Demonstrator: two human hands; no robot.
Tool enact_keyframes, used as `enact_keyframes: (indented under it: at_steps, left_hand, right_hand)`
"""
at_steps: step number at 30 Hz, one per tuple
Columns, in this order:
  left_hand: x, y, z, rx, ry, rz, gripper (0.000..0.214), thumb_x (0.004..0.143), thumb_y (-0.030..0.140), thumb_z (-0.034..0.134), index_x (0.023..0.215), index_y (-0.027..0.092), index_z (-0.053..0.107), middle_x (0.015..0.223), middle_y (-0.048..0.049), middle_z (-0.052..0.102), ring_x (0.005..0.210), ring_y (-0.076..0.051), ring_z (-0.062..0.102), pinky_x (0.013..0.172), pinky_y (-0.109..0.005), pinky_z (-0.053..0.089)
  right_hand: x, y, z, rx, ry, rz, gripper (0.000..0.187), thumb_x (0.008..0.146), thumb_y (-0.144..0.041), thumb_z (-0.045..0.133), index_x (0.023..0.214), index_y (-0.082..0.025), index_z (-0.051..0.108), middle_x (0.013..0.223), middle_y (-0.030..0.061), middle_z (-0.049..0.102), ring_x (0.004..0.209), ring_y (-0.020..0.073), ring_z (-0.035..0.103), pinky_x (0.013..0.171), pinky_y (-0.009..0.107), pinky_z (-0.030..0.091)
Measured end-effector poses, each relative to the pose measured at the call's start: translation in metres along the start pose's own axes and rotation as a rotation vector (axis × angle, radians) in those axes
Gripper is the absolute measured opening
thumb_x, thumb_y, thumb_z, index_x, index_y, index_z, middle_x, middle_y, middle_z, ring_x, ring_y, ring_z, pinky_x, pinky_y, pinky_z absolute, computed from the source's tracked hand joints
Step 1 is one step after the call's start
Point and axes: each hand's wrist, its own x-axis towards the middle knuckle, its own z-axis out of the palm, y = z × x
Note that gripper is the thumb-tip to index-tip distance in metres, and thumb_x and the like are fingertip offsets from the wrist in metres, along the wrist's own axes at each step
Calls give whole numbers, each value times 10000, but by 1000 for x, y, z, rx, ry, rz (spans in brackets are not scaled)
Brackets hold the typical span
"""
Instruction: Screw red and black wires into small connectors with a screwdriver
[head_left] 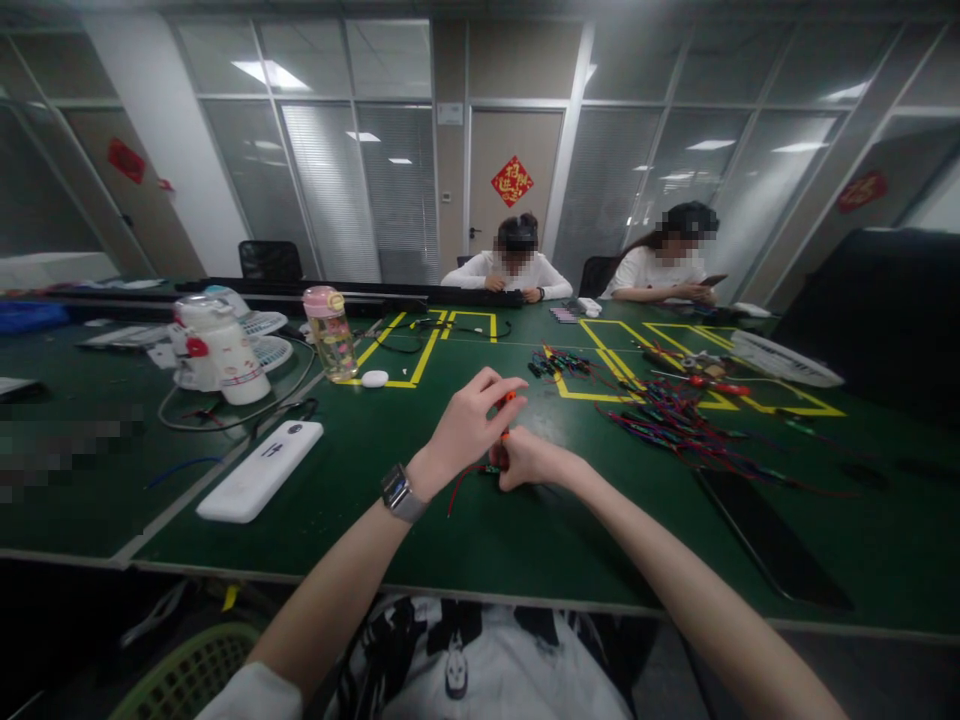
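My left hand point(476, 415), with a watch on its wrist, is raised over the table. Its thumb and fingers close around the upper end of a slim orange-and-black tool point(511, 397), which looks like a small screwdriver. Just below and to the right, my right hand point(529, 460) is curled shut near the tool's lower part. A small green circuit board point(489, 469) with thin red wires point(454, 487) sticks out from the right hand's fingers, close above the tabletop. The fingers hide most of the board and the tool's tip.
Wired boards point(682, 425) lie heaped at the right, behind a black phone point(772, 540). At the left are a white power bank point(261, 472), a white bottle point(225, 350) and a pink-lidded bottle point(330, 340). A white case point(375, 379) lies near yellow tape. Two people sit across the table.
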Motion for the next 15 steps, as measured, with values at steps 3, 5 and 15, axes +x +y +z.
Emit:
enact_keyframes:
  at_steps: [3, 5, 15]
  left_hand:
    - [-1, -1, 2, -239, -26, -50, 310, 967, 239, 387, 1190, 203, 599, 1119, -81, 585, 958, -163, 614, 836, -293, 506]
    - [-2, -4, 3, -328, -5, -95, 302, 960, 248, 409, 1187, 197, 601, 1111, -82, 599, 901, -151, 633, 775, -268, 526]
    - [-5, -8, 2, -177, 3, -64, 340, 945, 225, 447, 1264, 237, 562, 1047, -58, 604, 874, -140, 603, 786, -284, 506]
  right_hand:
    - [-1, 1, 1, 7, 8, -20, 234, 553, -155, 691, 784, -141, 664, 668, -13, 588, 587, 110, 528, 505, 188, 384]
    - [-1, 1, 1, 20, 17, -29, 239, 549, -148, 688, 787, -139, 662, 669, -15, 586, 585, 105, 524, 505, 183, 380]
    - [-1, 4, 4, 74, 28, -32, 220, 547, -129, 678, 765, -142, 650, 651, -32, 560, 580, 95, 506, 510, 177, 368]
